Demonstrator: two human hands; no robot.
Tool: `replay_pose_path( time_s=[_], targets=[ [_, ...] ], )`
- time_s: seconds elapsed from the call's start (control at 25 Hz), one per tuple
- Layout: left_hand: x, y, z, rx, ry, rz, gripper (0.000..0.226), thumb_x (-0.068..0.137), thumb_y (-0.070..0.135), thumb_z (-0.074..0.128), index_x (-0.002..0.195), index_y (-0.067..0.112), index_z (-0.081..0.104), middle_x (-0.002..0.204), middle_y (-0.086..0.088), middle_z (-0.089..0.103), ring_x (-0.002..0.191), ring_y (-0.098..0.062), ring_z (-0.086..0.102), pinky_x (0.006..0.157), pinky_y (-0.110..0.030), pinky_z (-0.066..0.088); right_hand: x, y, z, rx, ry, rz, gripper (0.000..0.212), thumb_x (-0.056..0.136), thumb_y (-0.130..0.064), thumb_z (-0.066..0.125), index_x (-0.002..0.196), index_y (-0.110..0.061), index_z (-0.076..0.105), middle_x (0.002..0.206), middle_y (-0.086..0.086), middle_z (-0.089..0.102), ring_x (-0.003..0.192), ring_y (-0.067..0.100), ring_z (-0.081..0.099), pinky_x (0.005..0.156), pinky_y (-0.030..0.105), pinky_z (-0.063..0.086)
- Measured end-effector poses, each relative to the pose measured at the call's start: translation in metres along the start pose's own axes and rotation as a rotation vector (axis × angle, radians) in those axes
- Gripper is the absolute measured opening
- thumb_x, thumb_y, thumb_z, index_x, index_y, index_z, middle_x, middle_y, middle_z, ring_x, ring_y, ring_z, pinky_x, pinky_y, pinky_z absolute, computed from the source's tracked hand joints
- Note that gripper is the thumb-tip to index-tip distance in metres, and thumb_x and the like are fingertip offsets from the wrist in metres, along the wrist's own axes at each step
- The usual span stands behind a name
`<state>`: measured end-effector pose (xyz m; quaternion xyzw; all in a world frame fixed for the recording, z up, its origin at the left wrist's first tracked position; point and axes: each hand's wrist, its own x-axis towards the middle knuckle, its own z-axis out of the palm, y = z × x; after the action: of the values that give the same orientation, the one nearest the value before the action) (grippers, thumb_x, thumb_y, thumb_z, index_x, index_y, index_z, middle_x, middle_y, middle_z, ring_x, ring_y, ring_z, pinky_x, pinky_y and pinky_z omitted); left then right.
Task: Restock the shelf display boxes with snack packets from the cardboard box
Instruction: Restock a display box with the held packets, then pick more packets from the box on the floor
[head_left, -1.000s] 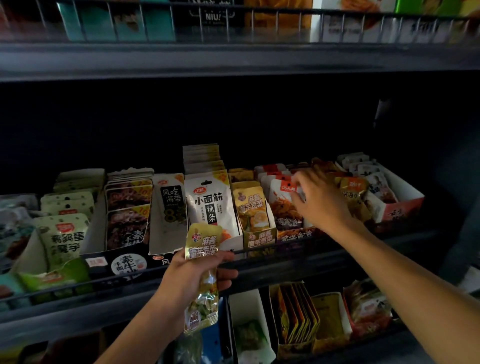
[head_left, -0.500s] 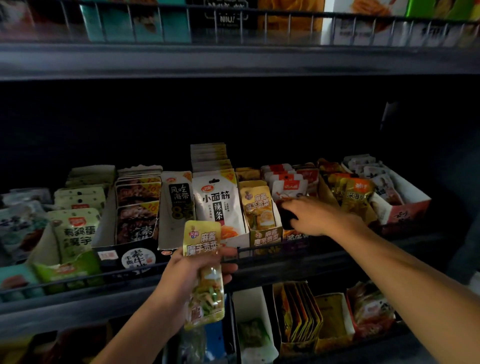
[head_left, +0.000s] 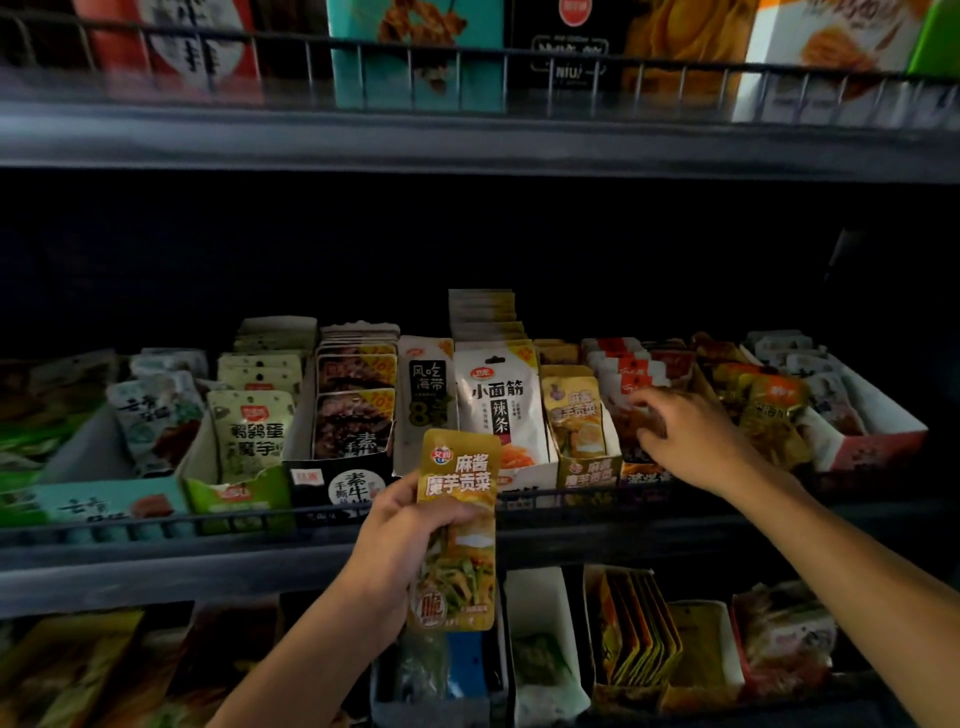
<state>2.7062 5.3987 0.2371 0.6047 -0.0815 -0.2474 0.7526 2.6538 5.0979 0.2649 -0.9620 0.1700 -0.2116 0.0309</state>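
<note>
Grip: left hand (head_left: 395, 540) clamped round a yellow packet (head_left: 457, 525), thumb across its front, fingers behind, packet upright.
Packet place: held just in front of the middle shelf rail (head_left: 571, 499), near the white box (head_left: 519, 475) and left of the yellow box (head_left: 589, 467).
Right hand (head_left: 691, 441): reaching into the red-packet box (head_left: 641, 475), right of the yellow box; fingers bent down onto the packets (head_left: 623, 374), but I cannot tell whether they pinch one.
Yellow box: holds matching yellow packets, standing upright, front one (head_left: 574, 415) leaning a little.
Middle shelf: a row of display boxes, side by side, packets on end.
Far right: a white and red box (head_left: 883, 431) with pale packets.
Top shelf (head_left: 467, 140): larger cartons behind a wire rail.
Lower shelf: more boxes, a white one (head_left: 540, 613) nearly bare.
</note>
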Motion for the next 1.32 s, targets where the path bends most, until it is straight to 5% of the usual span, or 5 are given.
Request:
replay_pose_path(
  time_s=[0.28,0.56,0.68,0.92,1.32],
  targets=[
    [0.004,0.011,0.035,0.051,-0.148,0.195,0.032,0.08,0.007,0.074,0.111,0.013,0.072,0.104,-0.007,0.076,0.098,-0.026,0.072,0.082,-0.039,0.055,-0.052,-0.089,-0.027,1.08,-0.48,0.036,0.023,0.091,-0.015,0.067,0.112,-0.024,0.066,0.097,-0.002,0.075,0.068,0.006,0.065,0.054,0.02,0.046],
    [0.054,-0.019,0.004,1.569,0.201,0.844,0.054,0.088,0.046,0.053,0.139,0.029,0.046,0.149,-0.004,0.045,0.131,-0.03,0.047,0.11,-0.052,0.037,0.011,-0.036,-0.016,0.936,0.203,0.283,0.008,0.098,-0.018,0.059,0.104,-0.018,0.063,0.102,-0.003,0.069,0.084,0.007,0.062,0.078,0.03,0.052],
    [0.06,-0.034,-0.014,1.659,0.096,0.82,0.071,0.085,0.045,0.06,0.149,0.029,0.035,0.161,-0.01,0.027,0.137,-0.033,0.043,0.115,-0.052,0.03,0.022,-0.035,0.013,0.587,-0.09,0.252,0.013,0.09,-0.027,0.07,0.098,-0.019,0.064,0.097,-0.003,0.067,0.088,0.018,0.064,0.075,0.038,0.05],
    [0.017,-0.075,-0.048,1.375,0.153,0.963,0.055,0.089,0.019,0.058,0.143,0.015,0.047,0.149,-0.01,0.043,0.138,-0.029,0.038,0.116,-0.048,0.03,-0.061,-0.079,0.04,0.573,0.495,0.038,0.02,0.089,-0.012,0.063,0.108,-0.013,0.056,0.1,0.0,0.058,0.087,0.014,0.056,0.072,0.026,0.043],
    [-0.095,-0.347,-0.222,1.279,-0.433,-0.54,0.05,0.09,0.047,0.053,0.135,0.025,0.055,0.14,-0.003,0.057,0.125,-0.022,0.056,0.109,-0.036,0.043,-0.25,-0.133,0.234,-0.011,-1.256,-0.262,0.035,0.093,-0.017,0.058,0.128,-0.018,0.056,0.128,0.006,0.059,0.109,0.025,0.059,0.081,0.032,0.049]
  ],
)
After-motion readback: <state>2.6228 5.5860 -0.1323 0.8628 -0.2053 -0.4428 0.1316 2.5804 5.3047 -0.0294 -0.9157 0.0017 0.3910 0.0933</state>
